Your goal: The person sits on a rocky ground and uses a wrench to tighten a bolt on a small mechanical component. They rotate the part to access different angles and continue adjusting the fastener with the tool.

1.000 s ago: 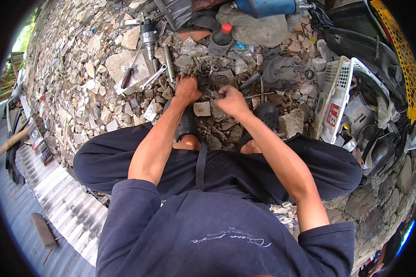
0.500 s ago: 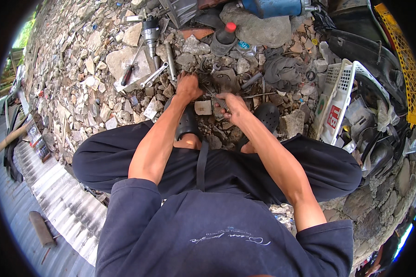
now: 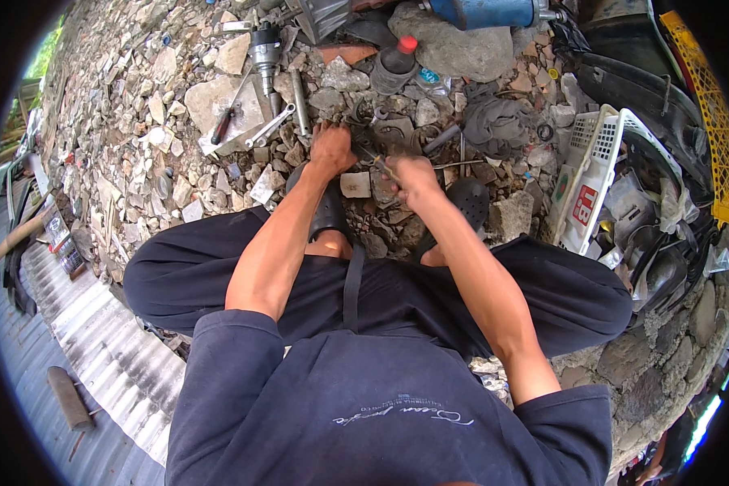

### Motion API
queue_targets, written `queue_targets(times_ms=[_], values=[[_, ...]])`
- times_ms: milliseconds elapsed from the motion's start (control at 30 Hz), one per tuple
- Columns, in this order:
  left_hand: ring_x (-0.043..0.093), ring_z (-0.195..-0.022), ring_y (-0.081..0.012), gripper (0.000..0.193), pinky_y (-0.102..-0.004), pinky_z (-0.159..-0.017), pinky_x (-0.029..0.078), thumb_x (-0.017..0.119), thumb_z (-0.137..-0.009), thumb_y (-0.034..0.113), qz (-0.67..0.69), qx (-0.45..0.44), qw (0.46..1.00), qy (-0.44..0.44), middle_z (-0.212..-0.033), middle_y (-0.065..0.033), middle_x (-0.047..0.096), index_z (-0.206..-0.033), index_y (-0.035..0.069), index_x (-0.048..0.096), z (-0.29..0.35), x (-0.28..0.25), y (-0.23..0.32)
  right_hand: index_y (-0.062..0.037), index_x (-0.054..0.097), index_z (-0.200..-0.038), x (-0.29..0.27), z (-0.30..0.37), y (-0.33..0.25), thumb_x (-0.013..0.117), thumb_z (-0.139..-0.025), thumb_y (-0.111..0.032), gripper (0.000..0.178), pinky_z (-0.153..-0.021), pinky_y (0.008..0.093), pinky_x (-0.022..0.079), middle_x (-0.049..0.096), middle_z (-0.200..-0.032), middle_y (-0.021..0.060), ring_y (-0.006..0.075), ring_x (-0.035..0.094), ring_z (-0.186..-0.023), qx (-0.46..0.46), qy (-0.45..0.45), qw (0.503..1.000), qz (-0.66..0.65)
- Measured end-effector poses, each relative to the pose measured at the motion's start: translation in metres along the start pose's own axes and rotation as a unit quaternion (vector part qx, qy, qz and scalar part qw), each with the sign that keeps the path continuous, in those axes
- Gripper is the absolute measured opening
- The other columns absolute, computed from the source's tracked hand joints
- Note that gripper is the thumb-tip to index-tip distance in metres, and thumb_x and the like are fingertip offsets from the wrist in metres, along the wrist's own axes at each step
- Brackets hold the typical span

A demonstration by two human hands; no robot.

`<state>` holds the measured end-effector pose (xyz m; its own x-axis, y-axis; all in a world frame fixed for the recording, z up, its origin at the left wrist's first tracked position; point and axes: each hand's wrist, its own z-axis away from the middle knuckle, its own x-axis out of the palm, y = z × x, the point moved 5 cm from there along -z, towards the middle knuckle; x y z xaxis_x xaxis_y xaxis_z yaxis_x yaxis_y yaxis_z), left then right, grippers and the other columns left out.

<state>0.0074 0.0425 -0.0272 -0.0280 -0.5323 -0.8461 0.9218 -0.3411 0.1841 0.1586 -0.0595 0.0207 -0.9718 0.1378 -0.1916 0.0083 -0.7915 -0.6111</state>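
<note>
Screwdriver (image 3: 387, 167), gripped in right hand (image 3: 415, 180): likely light, stiff; best held by handle (image 3: 392, 172). Left hand (image 3: 332, 149): hold unclear.

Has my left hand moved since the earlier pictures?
No, not noticeably: your left hand keeps its place just beyond and to the left of the pale square stone.

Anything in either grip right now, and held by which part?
Right hand: a slim tool, apparently by its yellowish handle. Left hand: whether it holds anything cannot be told.
</note>
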Motion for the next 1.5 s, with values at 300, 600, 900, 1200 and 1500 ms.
queue_targets(times_ms=[300,600,900,1200,1500], values=[[0.051,-0.122,-0.0390,0.062,-0.0455,-0.108,0.035,0.076,-0.068,0.037,-0.002,-0.005,0.999,0.050,-0.115,-0.0235,0.065,-0.112,-0.003,0.060,0.001,0.000,0.002,-0.0004,0.059,-0.095,0.001,0.034,-0.032,0.067,-0.075,-0.010,0.023,-0.048,0.0355,0.051,0.061,-0.090,0.0141,0.0259,0.064,-0.066,-0.405,0.119,0.833,0.357],[0.049,-0.124,-0.0396,0.064,-0.0449,-0.108,0.036,0.075,-0.070,0.041,0.021,0.004,1.000,-0.022,-0.120,-0.0233,0.062,-0.115,-0.002,0.059,-0.009,0.010,-0.012,-0.0033,0.058,-0.088,0.011,0.003,0.000,0.055,-0.093,-0.021,0.018,-0.040,0.0290,0.041,0.058,-0.074,0.0087,0.0184,0.055,-0.052,-0.044,-0.007,0.991,0.129],[0.047,-0.127,-0.0390,0.072,-0.0454,-0.110,0.033,0.075,-0.069,0.047,0.016,0.000,0.999,-0.034,-0.123,-0.0206,0.062,-0.119,-0.002,0.058,-0.011,0.005,-0.013,-0.0010,0.058,-0.098,0.005,0.007,-0.010,0.071,-0.075,-0.013,0.029,-0.044,0.0344,0.047,0.058,-0.093,0.0169,0.0261,0.064,-0.069,-0.370,0.071,0.897,0.233],[0.051,-0.124,-0.0372,0.065,-0.0441,-0.112,0.031,0.072,-0.071,0.044,-0.014,0.004,1.000,0.001,-0.119,-0.0222,0.064,-0.118,0.000,0.060,-0.001,-0.009,-0.004,-0.0018,0.061,-0.092,0.024,0.040,-0.020,0.061,-0.078,-0.013,0.018,-0.047,0.0371,0.052,0.059,-0.088,0.0155,0.0294,0.063,-0.060,-0.478,0.103,0.713,0.503],[0.048,-0.127,-0.0390,0.063,-0.0475,-0.112,0.030,0.072,-0.071,0.041,-0.001,-0.024,0.999,-0.029,-0.119,-0.0239,0.063,-0.119,0.001,0.060,-0.007,0.002,-0.015,-0.0023,0.062,-0.094,0.011,0.011,-0.007,0.066,-0.087,-0.022,0.021,-0.047,0.0283,0.036,0.056,-0.090,0.0095,0.0129,0.047,-0.059,0.142,-0.105,0.978,-0.109]])
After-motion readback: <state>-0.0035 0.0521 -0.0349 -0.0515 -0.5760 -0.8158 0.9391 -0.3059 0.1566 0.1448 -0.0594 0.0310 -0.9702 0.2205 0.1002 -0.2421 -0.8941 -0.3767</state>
